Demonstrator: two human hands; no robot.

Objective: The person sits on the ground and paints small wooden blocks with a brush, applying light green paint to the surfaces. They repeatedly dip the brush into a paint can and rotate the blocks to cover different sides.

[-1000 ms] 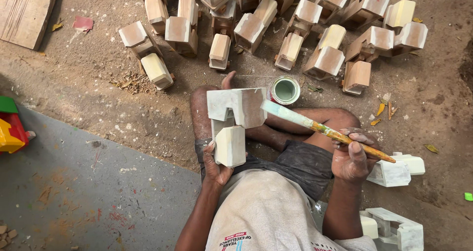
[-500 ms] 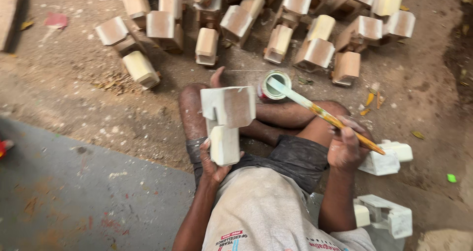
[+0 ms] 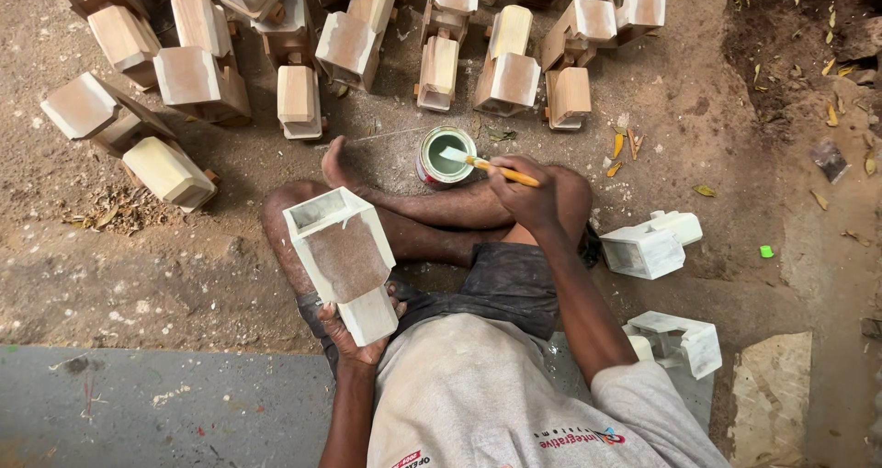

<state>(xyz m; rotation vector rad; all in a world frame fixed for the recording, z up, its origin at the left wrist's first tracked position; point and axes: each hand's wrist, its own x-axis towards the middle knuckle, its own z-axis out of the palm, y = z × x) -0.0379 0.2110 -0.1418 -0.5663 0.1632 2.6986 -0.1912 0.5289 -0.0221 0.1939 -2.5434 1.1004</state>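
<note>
While the left hand [image 3: 354, 335] grips a white-edged wooden block [image 3: 342, 257], bare centre, right hand [image 3: 525, 192] clasps a brush [image 3: 482, 163] over the paint tin [image 3: 445, 154].

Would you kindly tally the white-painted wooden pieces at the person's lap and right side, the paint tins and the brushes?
White-painted wooden pieces: 3, namely the part-painted piece in the left hand, and two on the ground, the upper white piece and the lower white piece.
Paint tin: 1
Brush, in the right hand: 1
Total: 5

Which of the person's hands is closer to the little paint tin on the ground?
Right. The right hand dips a brush into the paint tin; the left hand grips a wooden piece nearer the body.
</note>
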